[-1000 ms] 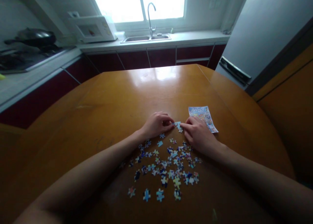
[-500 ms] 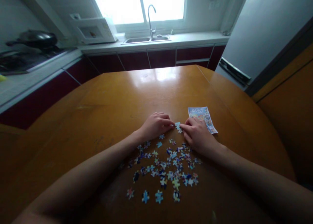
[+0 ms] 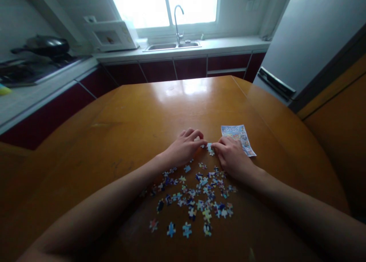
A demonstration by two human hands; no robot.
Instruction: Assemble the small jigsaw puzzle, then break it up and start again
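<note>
Wooden surface (image 3: 168,115): right hand (image 3: 233,154) touching a pale-blue puzzle cluster (image 3: 210,149), probably to steady it; left hand (image 3: 183,147) at a small piece (image 3: 203,145) just beside. Fingers curl in both grips; whether they pinch cannot be told.

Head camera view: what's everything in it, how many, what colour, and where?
Table: one, orange-brown, centre
Loose puzzle pieces: many, mixed colours, table's near part
Puzzle cluster: one, pale blue, beyond most loose pieces
Printed sheet: one, mostly blue, right of the cluster
Counter: one, pale, far and left sides
Cupboards: several, dark red, below the counter
Window: one, glaring white, far wall
Sink: one, metallic, below the window
Tap: one, silvery, at the sink
Microwave: one, white, left of the sink
Hob: one, dark, far left
Pan: one, black, on the hob
Unclear item: one, yellow, left edge
Fridge: one, grey, right
Left hand: one, bare, left of the cluster
Right hand: one, bare, right of the cluster
</note>
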